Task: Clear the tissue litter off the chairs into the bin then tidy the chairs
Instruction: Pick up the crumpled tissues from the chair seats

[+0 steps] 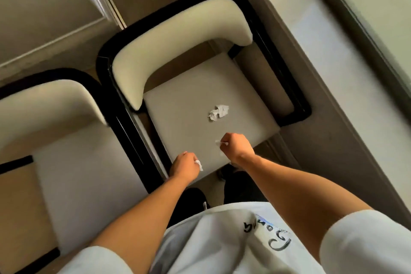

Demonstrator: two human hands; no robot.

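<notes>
A crumpled white tissue (218, 112) lies near the middle of the grey seat of a cream-backed, black-framed chair (182, 115). My left hand (185, 165) hovers over the seat's front left corner, fisted around a small piece of tissue that pokes out at its right side. My right hand (235, 146) is over the seat's front edge, just below the loose tissue, closed on another scrap of tissue that shows at its left. A second chair (66, 162) of the same kind stands to the left; no tissue shows on its seat. No bin is in view.
A long white ledge or tabletop (333, 62) runs along the right of the chair. A wall with panelling (44, 18) is behind both chairs. The chairs stand close together, frames almost touching. My dark shoes (226, 173) are on the floor at the seat's front.
</notes>
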